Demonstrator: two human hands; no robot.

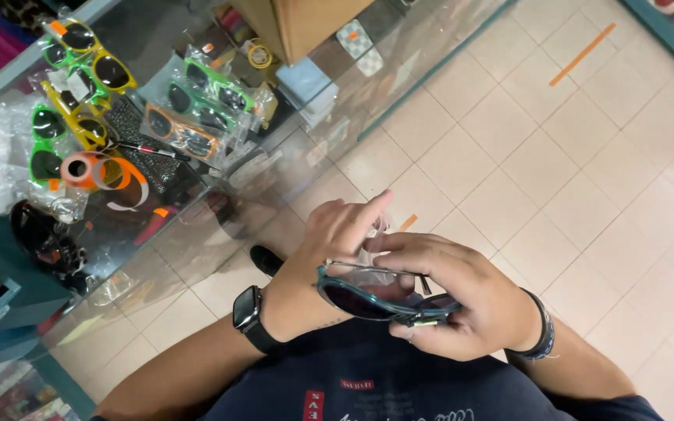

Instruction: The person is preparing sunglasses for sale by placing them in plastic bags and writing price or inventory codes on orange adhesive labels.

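We see a pair of teal-framed sunglasses with dark lenses held in front of the person's chest, above the tiled floor. The right hand is closed around its frame, while the left hand pinches a clear plastic wrapper just above it. To the left, a glass counter carries bagged green, yellow and orange sunglasses.

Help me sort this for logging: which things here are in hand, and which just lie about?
In hand:
sunglasses, held by right hand
clear wrapper, pinched by left hand

Lying about:
bagged sunglasses on glass counter
orange tape roll
pen
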